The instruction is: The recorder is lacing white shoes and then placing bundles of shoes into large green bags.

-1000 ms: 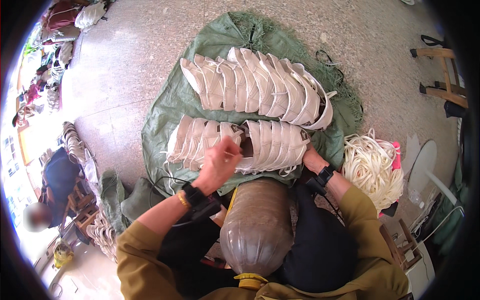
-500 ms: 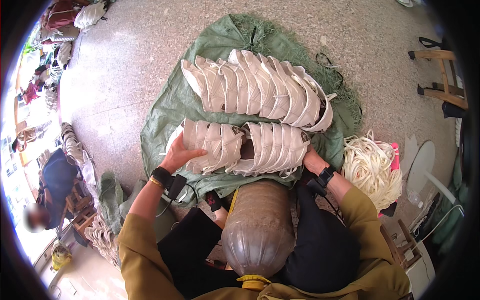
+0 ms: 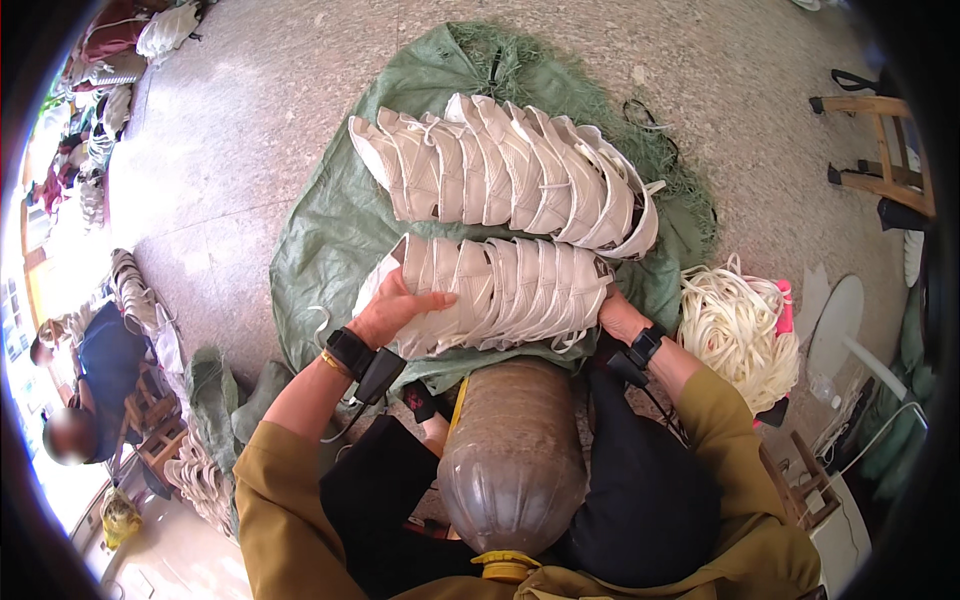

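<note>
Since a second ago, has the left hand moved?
Yes. The left hand went left along the near row of shoe uppers to its left end.

Mustard-yellow sleeves, black wrist straps, gold bangle

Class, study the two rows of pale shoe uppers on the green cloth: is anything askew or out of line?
Nothing is damaged. The far row of pale shoe uppers fans in a curve. The near row, pressed between the left hand and right hand, lies straighter. Loose white laces lie heaped off the green cloth.
</note>
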Motion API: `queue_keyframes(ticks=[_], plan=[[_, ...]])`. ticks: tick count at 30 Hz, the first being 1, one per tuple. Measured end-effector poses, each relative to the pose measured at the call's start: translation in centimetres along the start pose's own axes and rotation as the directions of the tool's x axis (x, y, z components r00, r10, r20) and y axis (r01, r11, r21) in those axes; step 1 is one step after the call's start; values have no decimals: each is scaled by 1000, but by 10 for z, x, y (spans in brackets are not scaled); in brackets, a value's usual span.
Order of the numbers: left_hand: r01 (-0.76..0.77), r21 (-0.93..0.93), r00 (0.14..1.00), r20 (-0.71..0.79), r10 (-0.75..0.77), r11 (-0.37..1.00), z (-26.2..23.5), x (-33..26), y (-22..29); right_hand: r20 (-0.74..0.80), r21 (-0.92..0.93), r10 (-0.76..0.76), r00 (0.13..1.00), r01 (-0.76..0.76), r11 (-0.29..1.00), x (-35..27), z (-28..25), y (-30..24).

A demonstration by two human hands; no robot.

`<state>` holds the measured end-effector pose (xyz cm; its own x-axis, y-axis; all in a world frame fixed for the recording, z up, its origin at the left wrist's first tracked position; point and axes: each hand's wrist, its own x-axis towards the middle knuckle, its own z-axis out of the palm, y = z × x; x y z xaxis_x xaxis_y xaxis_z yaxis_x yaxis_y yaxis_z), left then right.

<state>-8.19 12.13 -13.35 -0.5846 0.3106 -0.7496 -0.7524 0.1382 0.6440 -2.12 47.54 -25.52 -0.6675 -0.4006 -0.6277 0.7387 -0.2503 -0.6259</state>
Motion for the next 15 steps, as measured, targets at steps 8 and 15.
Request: queue_keyframes(ticks=[8, 15], plan=[[109, -275, 993, -17, -118, 955, -22, 14, -29, 3, 137, 80, 997, -79, 987, -7, 11, -14], [129, -147, 992, 14, -128, 981, -23, 9, -23, -82, 233, 229, 970, -205, 951, -31, 15, -14]])
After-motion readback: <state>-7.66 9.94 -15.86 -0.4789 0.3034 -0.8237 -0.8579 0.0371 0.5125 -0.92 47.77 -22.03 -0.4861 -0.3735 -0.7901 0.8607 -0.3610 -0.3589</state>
